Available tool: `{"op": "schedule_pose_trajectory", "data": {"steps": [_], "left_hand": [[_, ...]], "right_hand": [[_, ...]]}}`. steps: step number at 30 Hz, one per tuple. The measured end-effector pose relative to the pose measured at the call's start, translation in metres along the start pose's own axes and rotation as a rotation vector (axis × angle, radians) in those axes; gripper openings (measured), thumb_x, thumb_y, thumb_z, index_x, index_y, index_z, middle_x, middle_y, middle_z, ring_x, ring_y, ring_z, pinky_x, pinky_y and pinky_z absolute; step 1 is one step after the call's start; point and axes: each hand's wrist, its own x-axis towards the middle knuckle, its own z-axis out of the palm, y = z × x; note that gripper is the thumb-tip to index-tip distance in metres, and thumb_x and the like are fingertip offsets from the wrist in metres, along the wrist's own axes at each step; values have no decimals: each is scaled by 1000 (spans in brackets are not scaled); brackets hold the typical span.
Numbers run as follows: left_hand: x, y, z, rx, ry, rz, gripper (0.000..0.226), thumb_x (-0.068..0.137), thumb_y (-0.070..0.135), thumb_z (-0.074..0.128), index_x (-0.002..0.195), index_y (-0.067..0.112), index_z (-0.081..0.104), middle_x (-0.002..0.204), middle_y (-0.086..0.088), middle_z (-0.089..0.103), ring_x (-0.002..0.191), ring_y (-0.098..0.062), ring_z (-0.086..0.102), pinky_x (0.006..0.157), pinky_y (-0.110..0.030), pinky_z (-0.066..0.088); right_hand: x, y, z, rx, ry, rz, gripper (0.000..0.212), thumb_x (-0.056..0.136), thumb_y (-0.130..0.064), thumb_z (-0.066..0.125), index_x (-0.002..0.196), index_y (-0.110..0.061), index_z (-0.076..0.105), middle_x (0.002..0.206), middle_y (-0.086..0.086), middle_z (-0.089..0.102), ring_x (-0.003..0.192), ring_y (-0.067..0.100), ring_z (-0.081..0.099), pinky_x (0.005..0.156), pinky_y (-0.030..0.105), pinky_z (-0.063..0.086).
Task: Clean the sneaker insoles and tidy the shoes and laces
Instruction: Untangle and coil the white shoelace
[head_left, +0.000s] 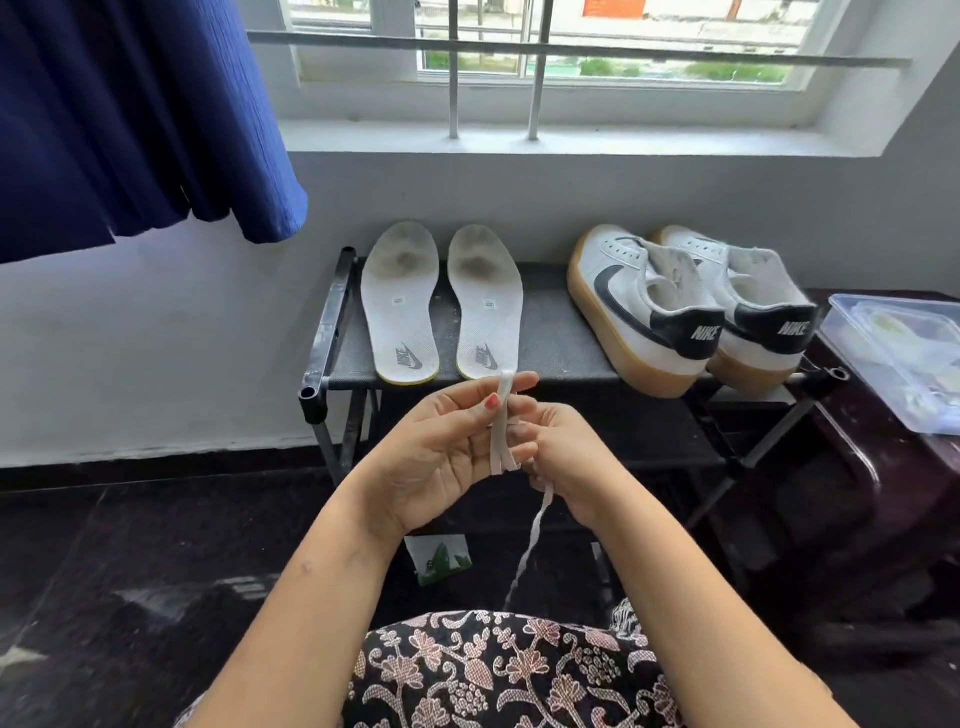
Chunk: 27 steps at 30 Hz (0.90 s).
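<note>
A white shoelace (502, 431) is folded into a short bundle between both hands, and its loose end trails down toward my lap. My left hand (441, 457) pinches the top of the bundle between thumb and fingers. My right hand (566, 457) grips the lace lower down. Two white insoles (399, 306) (485, 306) with grey stains at the toe ends lie side by side on the dark shoe rack (545, 332). To their right stands a pair of white sneakers (644, 312) (753, 312) with gum soles and black heel tabs, no laces in them.
A clear plastic box (898, 358) sits on a dark table at the right. A blue curtain (135, 119) hangs at the upper left. A barred window (540, 67) is above the rack. A small green packet (439, 561) lies on the dark floor below my hands.
</note>
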Motion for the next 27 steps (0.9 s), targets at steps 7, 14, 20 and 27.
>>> {"op": "schedule_pose_trajectory", "data": {"steps": [7, 14, 20, 27], "left_hand": [[2, 6, -9, -53, 225, 149, 30, 89, 10, 49, 116, 9, 63, 94, 0, 73, 77, -11, 71, 84, -32, 56], [6, 5, -23, 304, 472, 195, 32, 99, 12, 43, 128, 16, 53, 110, -1, 70, 91, -16, 70, 79, -25, 54], [10, -14, -25, 718, 436, 117, 33, 98, 8, 45, 131, 13, 51, 102, -5, 70, 90, -19, 70, 84, -25, 54], [9, -21, -28, 1148, 393, 11, 27, 95, 6, 47, 114, 18, 62, 88, 1, 71, 72, -10, 68, 74, -11, 47]], "right_hand": [[-1, -2, -2, -218, -101, -15, 24, 90, -24, 54, 94, -5, 69, 76, 7, 68, 38, 1, 31, 40, 15, 25], [-6, -2, -1, -330, -303, -23, 18, 90, -28, 61, 104, -18, 62, 59, -4, 56, 46, 4, 39, 44, 15, 29], [-8, -3, -16, -491, -241, -89, 28, 90, -33, 61, 78, -10, 72, 62, -12, 50, 53, -4, 42, 51, 10, 30], [-7, -7, -24, -61, -54, -115, 26, 80, -47, 61, 71, -23, 63, 101, -12, 55, 87, -1, 55, 76, 26, 44]]}}
